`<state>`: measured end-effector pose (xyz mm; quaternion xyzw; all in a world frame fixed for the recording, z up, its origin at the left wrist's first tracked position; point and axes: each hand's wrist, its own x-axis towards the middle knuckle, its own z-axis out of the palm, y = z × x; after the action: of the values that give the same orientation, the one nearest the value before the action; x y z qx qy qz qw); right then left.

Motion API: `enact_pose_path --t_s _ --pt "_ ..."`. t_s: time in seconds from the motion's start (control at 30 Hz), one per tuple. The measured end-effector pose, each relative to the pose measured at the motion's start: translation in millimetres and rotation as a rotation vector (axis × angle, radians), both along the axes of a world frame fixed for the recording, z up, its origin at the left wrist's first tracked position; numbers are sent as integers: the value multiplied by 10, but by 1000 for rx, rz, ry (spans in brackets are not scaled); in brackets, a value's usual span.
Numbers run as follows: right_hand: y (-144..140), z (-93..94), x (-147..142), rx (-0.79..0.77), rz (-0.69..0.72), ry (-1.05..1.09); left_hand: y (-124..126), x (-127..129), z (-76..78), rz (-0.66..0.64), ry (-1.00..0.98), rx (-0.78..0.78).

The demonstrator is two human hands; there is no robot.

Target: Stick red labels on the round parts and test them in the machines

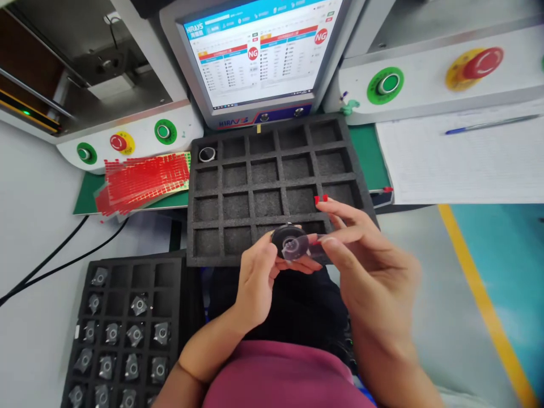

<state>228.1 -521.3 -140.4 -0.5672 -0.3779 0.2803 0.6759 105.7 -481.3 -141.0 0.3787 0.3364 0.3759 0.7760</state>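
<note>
Clasped between the thumb and fingers of the left hand [258, 277], one round black disc [279, 239] sits near the middle of the large tray's near edge, while the right hand [372, 272] pinches one clear film [300, 247] that overlaps the disc's face. Low on the left, a smaller black tray [117, 303] shows fifteen wrapped pieces [111, 333], counted from its far edge as one, two, four, four and four, the last partly cut off. Beyond the hands, the large tray [266, 201] has four rows of five compartments, with one silver-rimmed round piece [207, 154] in its far left corner. Red-marked sheets [144, 184], too overlapped to count, lie along the desk [369, 158] by that tray's left edge; white paper [459, 164] bearing one pen [488, 126] lies past its right edge. Farther off are three green buttons [389, 84], two red buttons [119, 141] and one monitor [263, 62] showing two "NG" circles.
</note>
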Motion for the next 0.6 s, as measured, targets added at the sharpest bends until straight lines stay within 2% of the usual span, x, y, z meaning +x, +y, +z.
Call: enact_pose_path --t_s 0.2,0.33,0.6 --pt "2 68 5 -19 42 -80 -37 -34 -8 6 -33 -24" --pt "8 45 5 -34 42 -81 -44 -55 -10 -13 27 -18" --pt "33 26 -12 -38 80 -88 -36 -57 -13 -5 37 94"
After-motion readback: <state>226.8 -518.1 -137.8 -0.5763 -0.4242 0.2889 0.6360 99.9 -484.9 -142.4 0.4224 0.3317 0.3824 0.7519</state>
